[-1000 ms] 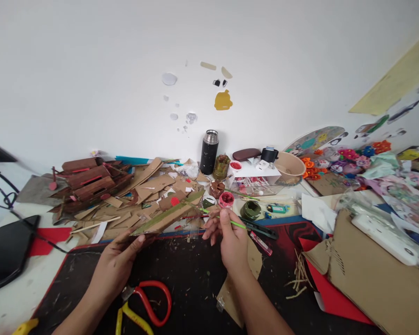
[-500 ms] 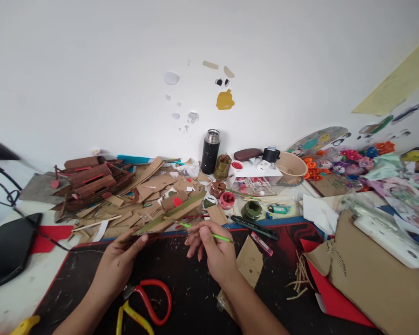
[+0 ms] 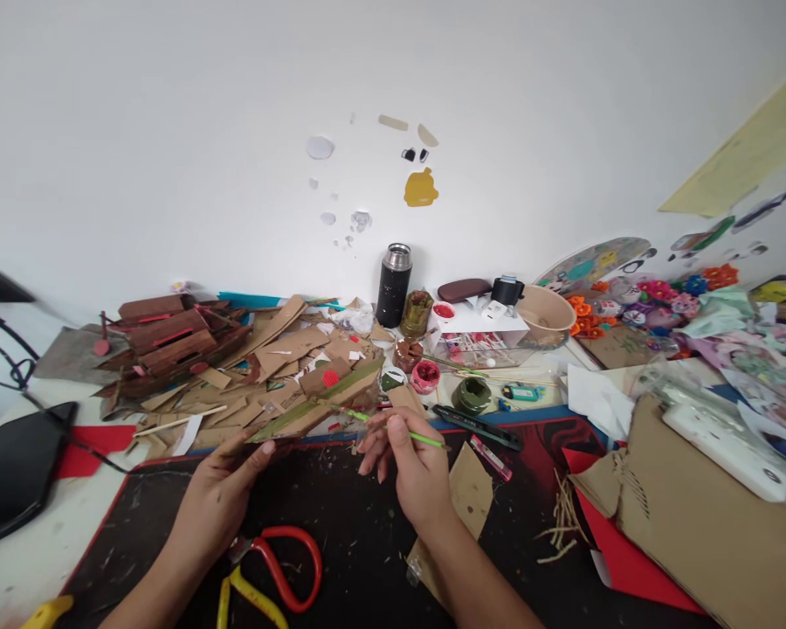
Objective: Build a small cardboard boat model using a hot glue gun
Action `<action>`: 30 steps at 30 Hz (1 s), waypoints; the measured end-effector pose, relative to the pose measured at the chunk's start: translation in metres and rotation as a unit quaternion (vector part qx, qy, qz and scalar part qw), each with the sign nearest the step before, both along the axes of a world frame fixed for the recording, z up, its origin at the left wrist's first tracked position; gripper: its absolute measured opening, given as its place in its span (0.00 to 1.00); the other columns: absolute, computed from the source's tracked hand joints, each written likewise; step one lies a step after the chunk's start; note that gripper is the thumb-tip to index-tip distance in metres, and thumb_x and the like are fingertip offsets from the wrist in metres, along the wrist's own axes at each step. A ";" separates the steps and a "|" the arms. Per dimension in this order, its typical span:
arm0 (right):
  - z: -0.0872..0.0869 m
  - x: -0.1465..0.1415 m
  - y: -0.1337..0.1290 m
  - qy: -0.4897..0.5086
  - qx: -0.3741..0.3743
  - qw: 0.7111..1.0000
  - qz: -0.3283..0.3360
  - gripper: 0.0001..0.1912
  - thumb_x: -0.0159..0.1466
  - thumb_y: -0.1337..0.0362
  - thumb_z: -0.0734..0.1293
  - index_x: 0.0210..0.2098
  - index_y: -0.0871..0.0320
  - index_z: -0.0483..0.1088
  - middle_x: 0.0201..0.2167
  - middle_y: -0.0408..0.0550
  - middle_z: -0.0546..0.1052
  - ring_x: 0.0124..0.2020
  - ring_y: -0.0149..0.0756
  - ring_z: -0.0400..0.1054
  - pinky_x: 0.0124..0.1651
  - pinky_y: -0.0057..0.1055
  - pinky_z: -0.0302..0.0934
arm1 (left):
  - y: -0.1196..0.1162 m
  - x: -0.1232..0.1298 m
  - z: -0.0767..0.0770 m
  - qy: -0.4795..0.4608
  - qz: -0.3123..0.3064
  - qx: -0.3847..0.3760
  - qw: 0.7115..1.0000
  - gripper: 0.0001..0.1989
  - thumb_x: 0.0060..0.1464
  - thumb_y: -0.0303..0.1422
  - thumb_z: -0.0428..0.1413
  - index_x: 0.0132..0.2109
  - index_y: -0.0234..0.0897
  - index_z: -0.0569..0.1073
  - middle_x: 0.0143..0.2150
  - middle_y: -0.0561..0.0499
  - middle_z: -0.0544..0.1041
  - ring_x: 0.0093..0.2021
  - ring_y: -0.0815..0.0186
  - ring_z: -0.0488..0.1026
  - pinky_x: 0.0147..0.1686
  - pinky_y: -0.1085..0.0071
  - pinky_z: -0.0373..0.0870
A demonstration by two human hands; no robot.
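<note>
My left hand (image 3: 226, 485) grips the near end of a long cardboard strip (image 3: 324, 400), partly painted olive green. Pinched in my right hand (image 3: 411, 467) is a thin paintbrush (image 3: 424, 438) with a bright green handle. Its tip reaches left to the strip; whether it touches the surface is hard to tell. Beyond the hands stand an open jar of dark green paint (image 3: 472, 396), a pot of red paint (image 3: 425, 376) and a jar of brown paint (image 3: 408, 354). Pliers (image 3: 288, 568) with one red and one yellow handle lie below my left hand.
Cardboard scraps (image 3: 288, 349) heap up behind the strip, beside a brown model (image 3: 176, 336). A black flask (image 3: 394, 284) stands near the wall. A black utility knife (image 3: 475, 426) lies on the dark mat (image 3: 341, 515). Large cardboard (image 3: 700, 515) and a power strip (image 3: 727, 450) sit at right.
My right hand has moved slightly right with the paintbrush, and the brush tip has slid right along the strip. My left hand holds the strip almost still.
</note>
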State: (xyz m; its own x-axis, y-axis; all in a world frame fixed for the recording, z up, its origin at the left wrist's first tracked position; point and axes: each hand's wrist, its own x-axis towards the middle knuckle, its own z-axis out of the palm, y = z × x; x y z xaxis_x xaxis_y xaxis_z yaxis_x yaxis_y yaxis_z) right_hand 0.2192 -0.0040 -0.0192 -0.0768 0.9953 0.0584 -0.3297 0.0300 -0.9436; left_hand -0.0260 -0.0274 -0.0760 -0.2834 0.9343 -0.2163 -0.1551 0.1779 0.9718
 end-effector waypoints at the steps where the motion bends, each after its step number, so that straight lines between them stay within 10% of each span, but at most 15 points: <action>1: 0.000 -0.001 -0.001 -0.005 -0.001 1.000 0.006 0.28 0.70 0.38 0.70 0.39 0.60 0.78 0.26 0.50 0.82 0.20 0.32 0.76 0.18 0.20 0.57 | 0.000 0.000 0.000 -0.003 0.000 0.001 1.000 0.27 0.44 0.53 0.74 0.46 0.41 0.86 0.50 0.42 0.88 0.54 0.44 0.83 0.63 0.49 0.75; 30: 0.002 0.004 0.004 -0.004 -0.028 0.999 -0.035 0.30 0.67 0.35 0.70 0.38 0.59 0.77 0.24 0.48 0.80 0.19 0.34 0.75 0.17 0.22 0.57 | 0.000 0.003 0.005 -0.019 0.009 -0.002 1.000 0.26 0.43 0.52 0.75 0.44 0.40 0.86 0.47 0.42 0.89 0.53 0.43 0.84 0.63 0.47 0.75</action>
